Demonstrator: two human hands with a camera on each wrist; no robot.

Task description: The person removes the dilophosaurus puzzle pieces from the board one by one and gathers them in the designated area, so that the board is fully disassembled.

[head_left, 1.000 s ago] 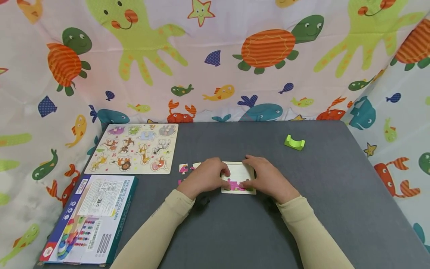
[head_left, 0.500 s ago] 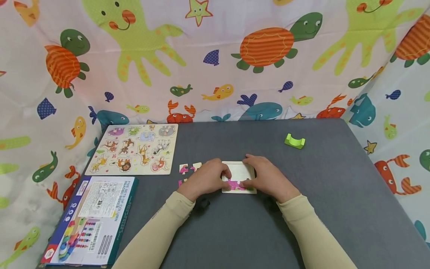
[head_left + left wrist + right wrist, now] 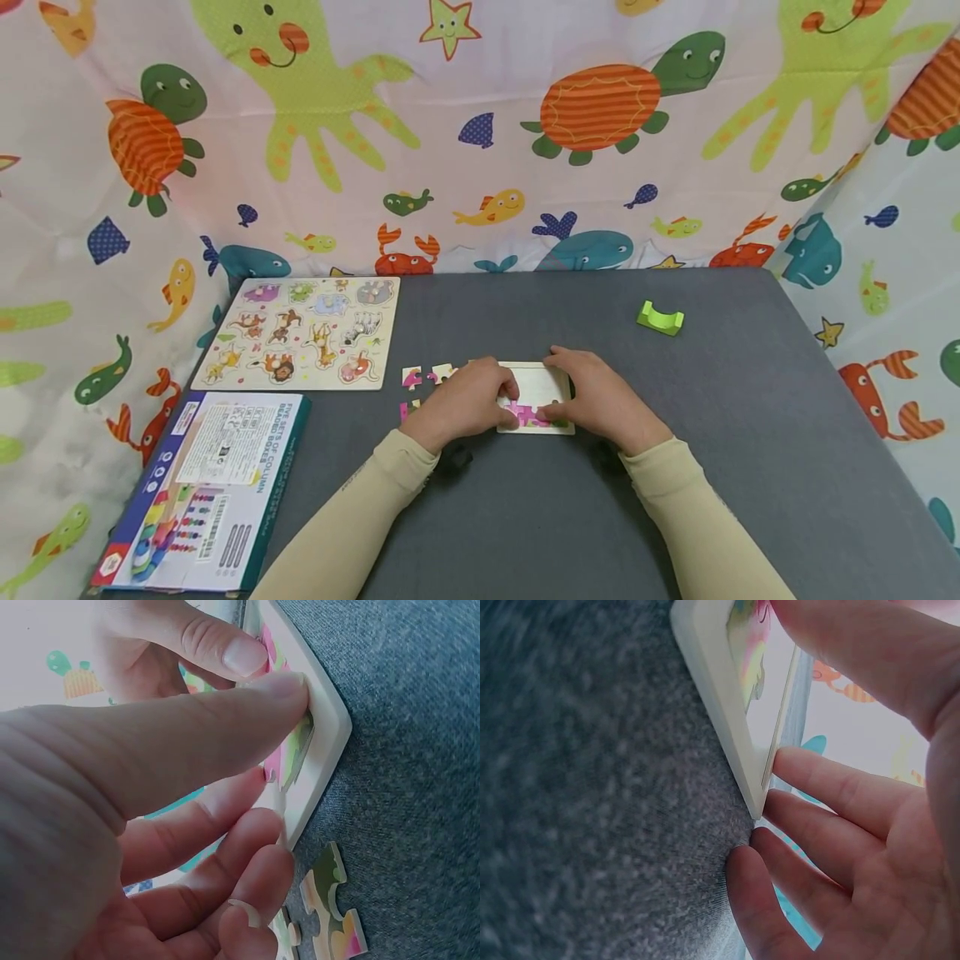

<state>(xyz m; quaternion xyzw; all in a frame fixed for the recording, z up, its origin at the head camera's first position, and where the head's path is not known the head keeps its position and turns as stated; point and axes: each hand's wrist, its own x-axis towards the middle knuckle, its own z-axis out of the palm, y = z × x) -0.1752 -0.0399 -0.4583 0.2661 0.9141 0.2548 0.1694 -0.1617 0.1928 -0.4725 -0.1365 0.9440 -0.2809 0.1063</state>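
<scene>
A small pale puzzle board (image 3: 543, 383) with a raised rim lies on the grey table, pink and green jigsaw pieces (image 3: 527, 414) along its near side. My left hand (image 3: 467, 402) is at its left end; thumb and forefinger pinch the edges of a puzzle piece (image 3: 274, 759) inside the rim (image 3: 330, 727). From the other end, my right hand (image 3: 606, 402) holds the board, its thumb on the pieces and its fingertips against the outer edge (image 3: 769, 769). Part of the row is hidden under both thumbs.
Loose jigsaw pieces (image 3: 412, 377) lie left of the board, partly behind my left hand. Further left are an animal peg puzzle (image 3: 300, 333) and a boxed toy (image 3: 202, 492). A green curved block (image 3: 660, 318) sits at the back right, before a printed cloth (image 3: 480, 150).
Both hands stay at the board with almost no movement. The whole head view shifts slightly; the pieces and the other objects keep their places.
</scene>
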